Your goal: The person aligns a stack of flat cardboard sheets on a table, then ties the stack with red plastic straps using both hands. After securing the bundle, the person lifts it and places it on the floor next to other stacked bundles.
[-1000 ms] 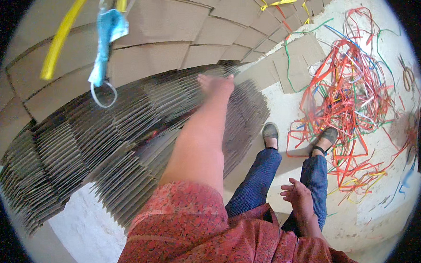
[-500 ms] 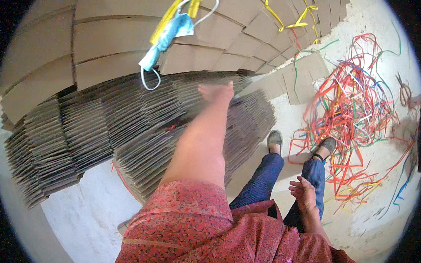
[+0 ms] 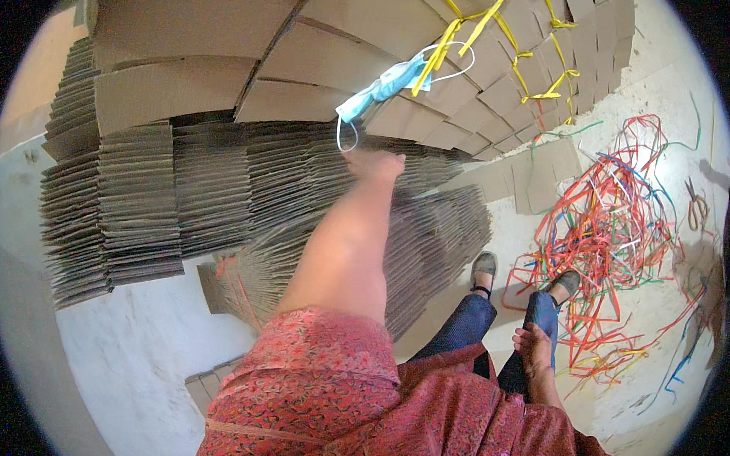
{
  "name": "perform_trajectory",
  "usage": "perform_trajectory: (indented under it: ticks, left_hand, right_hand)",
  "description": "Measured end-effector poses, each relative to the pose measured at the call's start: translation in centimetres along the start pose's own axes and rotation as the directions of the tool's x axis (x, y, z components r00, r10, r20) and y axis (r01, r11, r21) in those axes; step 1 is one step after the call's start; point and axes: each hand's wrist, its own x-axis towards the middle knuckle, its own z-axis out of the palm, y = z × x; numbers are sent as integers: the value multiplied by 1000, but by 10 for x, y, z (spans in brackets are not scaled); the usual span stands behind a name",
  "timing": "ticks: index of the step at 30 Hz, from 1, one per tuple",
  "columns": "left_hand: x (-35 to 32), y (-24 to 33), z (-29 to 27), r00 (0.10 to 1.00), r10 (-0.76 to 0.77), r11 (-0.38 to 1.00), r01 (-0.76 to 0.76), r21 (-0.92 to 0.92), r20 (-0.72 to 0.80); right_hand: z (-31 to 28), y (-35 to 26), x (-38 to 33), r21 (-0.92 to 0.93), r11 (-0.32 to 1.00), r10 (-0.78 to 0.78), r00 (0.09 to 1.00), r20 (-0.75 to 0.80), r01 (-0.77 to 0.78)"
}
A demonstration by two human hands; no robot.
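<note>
Here, the left hand (image 3: 376,165) stretches out at arm's length and rests on the edge of a tall stack (image 3: 220,197) of flattened cardboard sheets; its fingers lie flat against the board, and whether they grip a sheet cannot be told. Just above it a blue mask (image 3: 379,88) hangs by a white loop from yellow straps (image 3: 463,28) that bind the upper bundles (image 3: 324,39). The right hand (image 3: 533,349) hangs low beside the thigh, fingers loosely curled, holding nothing. Below, 2 feet in dark shoes (image 3: 484,268) stand on the pale floor (image 3: 680,95), beside a tangle of red, orange and blue straps (image 3: 617,231). Scissors (image 3: 697,205) lie past the tangle, well apart from both hands.
</note>
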Motion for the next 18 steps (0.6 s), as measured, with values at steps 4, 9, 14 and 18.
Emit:
perform_trajectory:
  ticks: [4,9,14,18]
  left_hand:
    - [-19,16,-36,969,126,896,-202,394,211]
    - [79,-49,8,901,255,917,-340,207,352]
    - [-3,-30,-154,926,272,859,-356,368,260]
    - [-17,-73,-161,937,227,873,-317,371,266]
  right_hand:
    - [-5,-5,-5,41,999,-22,1000,-3,22]
    - [-6,-3,-12,-60,998,0,998,67,4]
    - [-4,-4,-14,-8,997,-77,996,55,77]
    - [-1,-16,-35,-52,996,-77,996,43,79]
